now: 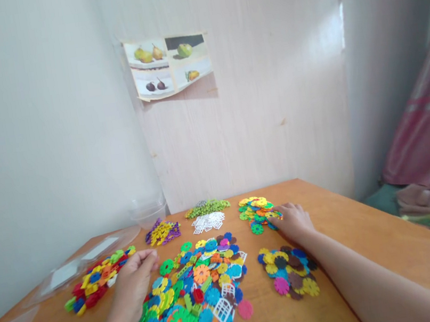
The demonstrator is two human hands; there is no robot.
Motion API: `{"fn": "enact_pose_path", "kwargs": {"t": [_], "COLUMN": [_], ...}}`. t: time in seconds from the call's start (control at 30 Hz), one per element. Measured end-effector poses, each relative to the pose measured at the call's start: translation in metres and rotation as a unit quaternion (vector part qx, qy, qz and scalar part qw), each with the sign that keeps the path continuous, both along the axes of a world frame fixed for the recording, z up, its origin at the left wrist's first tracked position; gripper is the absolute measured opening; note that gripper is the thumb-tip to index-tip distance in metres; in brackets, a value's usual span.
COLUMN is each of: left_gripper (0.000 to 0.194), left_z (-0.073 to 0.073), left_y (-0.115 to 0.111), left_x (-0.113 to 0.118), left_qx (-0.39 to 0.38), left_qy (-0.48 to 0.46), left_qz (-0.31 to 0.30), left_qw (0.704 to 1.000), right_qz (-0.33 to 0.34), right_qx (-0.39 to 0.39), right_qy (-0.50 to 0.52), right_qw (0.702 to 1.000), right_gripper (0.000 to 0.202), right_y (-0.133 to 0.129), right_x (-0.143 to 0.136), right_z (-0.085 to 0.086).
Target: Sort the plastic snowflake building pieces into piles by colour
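Observation:
My left hand (pixel 137 275) hovers at the left edge of the large mixed pile (pixel 191 299), its fingers curled together; whatever may be between them is too small to make out. At the back right, my right hand (pixel 294 221) reaches to the pile of yellow, green and orange discs (pixel 257 209), fingertips at its right side. What those fingertips hold, if anything, is hidden. The large pile mixes flower-shaped discs, small blocks and white window pieces (pixel 222 310). Nearer me on the right lies a pile of brown, yellow and blue discs (pixel 292 270).
Coloured blocks (pixel 97 280) lie left of my left hand. Purple and yellow pieces (pixel 162 232), white pieces (pixel 208 222) and green pieces (pixel 208 208) sit farther back. A clear tub (pixel 149 211) stands by the wall; plastic bags (pixel 80 262) lie at the left.

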State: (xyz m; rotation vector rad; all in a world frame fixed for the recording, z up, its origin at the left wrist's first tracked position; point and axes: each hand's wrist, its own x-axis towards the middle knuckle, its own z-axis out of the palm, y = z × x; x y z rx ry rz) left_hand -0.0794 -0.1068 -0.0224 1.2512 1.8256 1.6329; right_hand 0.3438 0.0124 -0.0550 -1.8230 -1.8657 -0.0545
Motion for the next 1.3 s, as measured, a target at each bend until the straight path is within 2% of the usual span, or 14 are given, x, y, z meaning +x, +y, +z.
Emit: {"fn": "enact_pose_path", "kwargs": {"t": [0.23,0.4,0.57,0.73,0.8,0.93,1.07,1.17,1.3], "left_gripper": [0.030,0.027,0.037,0.027,0.023,0.021,0.024,0.026,0.029], "left_z": [-0.007,-0.018,-0.027,-0.027,-0.028,-0.027,-0.014,0.002,0.016], "left_y": [0.001,0.003,0.011,0.015,0.014,0.012,0.005,-0.005,-0.022], "left_x": [-0.009,-0.014,-0.018,-0.017,-0.015,-0.011,0.002,0.024,0.061], "left_qx": [-0.021,-0.082,-0.149,-0.199,-0.198,-0.142,-0.050,-0.017,-0.039], "left_qy": [0.081,0.145,0.266,0.328,0.311,0.217,0.134,0.096,0.033], "left_qz": [0.051,0.035,0.017,0.025,0.033,0.022,-0.035,-0.084,-0.183], "left_qw": [0.995,0.985,0.952,0.923,0.929,0.966,0.989,0.992,0.982], "right_qz": [-0.004,0.017,0.044,0.077,0.091,0.106,0.129,0.190,0.323], "right_qx": [-0.003,0.026,0.055,0.097,0.112,0.133,0.149,0.135,0.090], "right_qy": [0.004,0.007,0.004,-0.002,-0.001,0.014,0.045,0.083,0.090], "right_qw": [1.000,0.999,0.997,0.992,0.990,0.985,0.979,0.969,0.938], "right_gripper": [0.051,0.050,0.047,0.043,0.041,0.038,0.034,0.034,0.038], "right_y": [0.003,0.002,-0.003,-0.002,-0.001,-0.004,-0.021,-0.044,-0.083], "right_x": [0.002,-0.003,-0.011,-0.014,-0.015,-0.018,-0.032,-0.050,-0.079], "right_z": [-0.007,-0.007,-0.003,-0.008,-0.010,-0.007,0.006,0.019,0.029]}}
